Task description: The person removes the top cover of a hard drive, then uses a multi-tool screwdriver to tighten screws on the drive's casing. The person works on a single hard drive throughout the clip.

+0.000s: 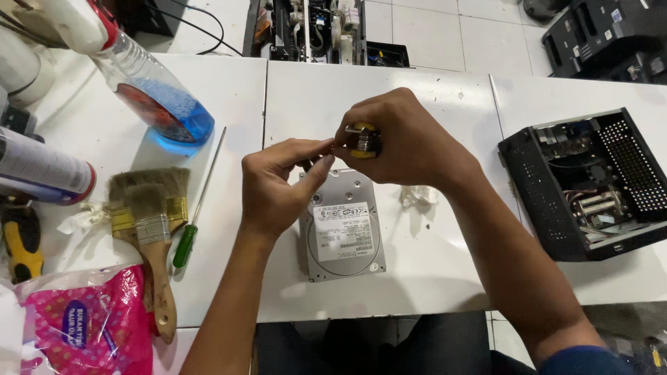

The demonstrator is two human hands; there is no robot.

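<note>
Paintbrushes (pixel 149 222), green screwdriver (pixel 198 208); blue-liquid bottle (pixel 156 97) — open black computer case (pixel 590 184)

White counter (pixel 431 278) stretches across in front of me, built of glossy panels butted edge to edge, thin seams between them, bright overhead light bouncing off the top. Beyond its far edge, a floor of pale square tiles (pixel 445 28) with grey grout lines. Dark machine housings (pixel 604 35) sit on that floor, top right.

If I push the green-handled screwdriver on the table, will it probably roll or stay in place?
The green-handled screwdriver looks round and slim, so it would likely roll sideways. Its long thin shaft seems stiff, probably metal. The paintbrushes lie close on one side and might stop it.
</note>
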